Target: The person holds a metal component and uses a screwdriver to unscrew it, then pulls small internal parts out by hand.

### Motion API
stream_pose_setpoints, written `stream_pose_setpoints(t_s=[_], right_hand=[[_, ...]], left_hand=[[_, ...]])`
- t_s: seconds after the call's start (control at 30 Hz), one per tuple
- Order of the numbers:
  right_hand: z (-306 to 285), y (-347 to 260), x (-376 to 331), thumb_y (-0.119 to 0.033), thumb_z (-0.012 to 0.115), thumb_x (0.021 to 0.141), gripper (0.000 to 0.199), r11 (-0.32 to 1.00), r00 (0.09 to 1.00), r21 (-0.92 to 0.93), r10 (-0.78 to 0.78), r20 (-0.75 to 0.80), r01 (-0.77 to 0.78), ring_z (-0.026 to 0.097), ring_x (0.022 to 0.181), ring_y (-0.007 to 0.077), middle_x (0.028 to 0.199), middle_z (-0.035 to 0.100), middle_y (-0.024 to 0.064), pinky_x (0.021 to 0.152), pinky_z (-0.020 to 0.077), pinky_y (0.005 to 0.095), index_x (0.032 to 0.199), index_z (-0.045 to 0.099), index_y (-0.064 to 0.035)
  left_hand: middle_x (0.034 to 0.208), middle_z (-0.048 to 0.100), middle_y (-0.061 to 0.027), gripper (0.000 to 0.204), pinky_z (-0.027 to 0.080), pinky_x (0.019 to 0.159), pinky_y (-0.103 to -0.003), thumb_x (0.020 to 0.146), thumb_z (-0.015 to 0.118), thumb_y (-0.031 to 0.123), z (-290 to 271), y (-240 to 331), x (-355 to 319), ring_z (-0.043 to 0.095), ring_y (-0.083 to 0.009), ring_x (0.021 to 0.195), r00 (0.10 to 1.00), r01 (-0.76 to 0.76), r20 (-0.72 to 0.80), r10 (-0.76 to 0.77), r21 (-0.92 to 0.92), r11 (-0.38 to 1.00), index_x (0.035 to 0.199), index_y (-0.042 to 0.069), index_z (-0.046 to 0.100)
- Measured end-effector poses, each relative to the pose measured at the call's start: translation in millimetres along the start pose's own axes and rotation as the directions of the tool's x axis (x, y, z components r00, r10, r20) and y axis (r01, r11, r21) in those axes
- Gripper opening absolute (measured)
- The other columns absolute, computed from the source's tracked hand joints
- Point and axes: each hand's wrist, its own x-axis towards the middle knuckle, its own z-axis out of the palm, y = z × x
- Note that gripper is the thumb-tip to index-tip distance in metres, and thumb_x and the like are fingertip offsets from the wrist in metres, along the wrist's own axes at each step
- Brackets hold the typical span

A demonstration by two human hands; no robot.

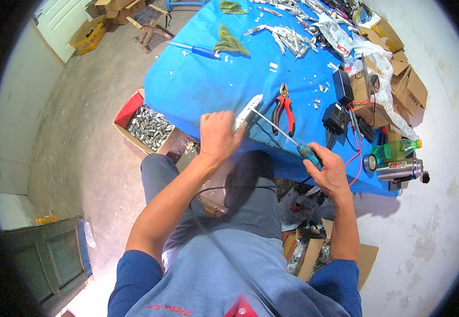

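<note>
Near the front edge of the table, my left hand (219, 136) is closed around the lower end of a slim white plastic piece (248, 109), which slants up to the right. My right hand (329, 170) grips the blue-green handle of a screwdriver (306, 154). Its long thin shaft runs up and left, and the tip meets the white piece near its upper part. Just right of the white piece lies a pair of pliers (284, 111) with red and black handles, jaws pointing away from me.
A blue cloth (198, 79) covers the table. On it lie another screwdriver (195, 50), green rags (230, 41), and a heap of white pieces (293, 39). Black adapters (336, 117), a green bottle (393, 150) and a steel flask (398, 169) stand right. A box of metal cylinders (149, 127) sits lower left.
</note>
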Motion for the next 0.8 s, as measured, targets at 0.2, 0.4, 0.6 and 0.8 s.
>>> stream_pose_setpoints(t_s=[0.2, 0.4, 0.6, 0.8], right_hand=[[3, 17, -32, -0.014, 0.074, 0.081, 0.029, 0.621, 0.942, 0.756, 0.334, -0.016, -0.207, 0.06, 0.063, 0.0146, 0.079, 0.063, 0.0059, 0.057, 0.0473, 0.0276, 0.105, 0.063, -0.0016], [99, -46, -1, -0.023, 0.076, 0.086, 0.03, 0.355, 0.885, 0.896, 0.458, 0.084, -0.269, 0.063, 0.068, 0.0126, 0.083, 0.065, 0.0052, 0.05, 0.0444, 0.0233, 0.101, 0.06, -0.0031], [179, -60, 21, -0.015, 0.076, 0.085, 0.03, 0.102, 0.933, 0.991, 0.342, -0.113, 0.082, 0.064, 0.078, 0.0156, 0.092, 0.065, 0.0065, 0.066, 0.0534, 0.0301, 0.106, 0.059, -0.003], [165, -70, 1, -0.011, 0.074, 0.085, 0.035, -0.2, 0.973, 0.976, 0.192, 0.131, -0.092, 0.067, 0.081, 0.0209, 0.098, 0.068, 0.0151, 0.076, 0.0561, 0.0345, 0.113, 0.054, -0.0035]], left_hand=[[0.077, 0.064, -0.0159, 0.033, 0.041, 0.075, -0.042, 0.081, 0.075, 0.032, -15, -3, -17, 0.059, -0.0346, 0.075, 0.963, 0.262, 0.054, -0.263, 0.018, 0.965, 0.081, 0.003, 0.062], [0.074, 0.062, -0.0149, 0.03, 0.041, 0.071, -0.041, 0.08, 0.076, 0.029, -20, 21, -61, 0.057, -0.0337, 0.072, 0.97, 0.232, 0.097, -0.222, -0.099, 0.968, 0.078, 0.003, 0.06], [0.073, 0.054, -0.0114, 0.028, 0.038, 0.07, -0.041, 0.077, 0.076, 0.024, -39, 41, -90, 0.056, -0.0314, 0.073, 1.0, 0.01, -0.02, -0.014, -0.161, 0.987, 0.077, 0.007, 0.053], [0.079, 0.066, -0.0161, 0.035, 0.05, 0.07, -0.041, 0.081, 0.076, 0.025, -63, 59, -109, 0.064, -0.0297, 0.073, 0.814, 0.465, 0.508, -0.282, -0.279, 0.84, 0.099, -0.001, 0.063]])
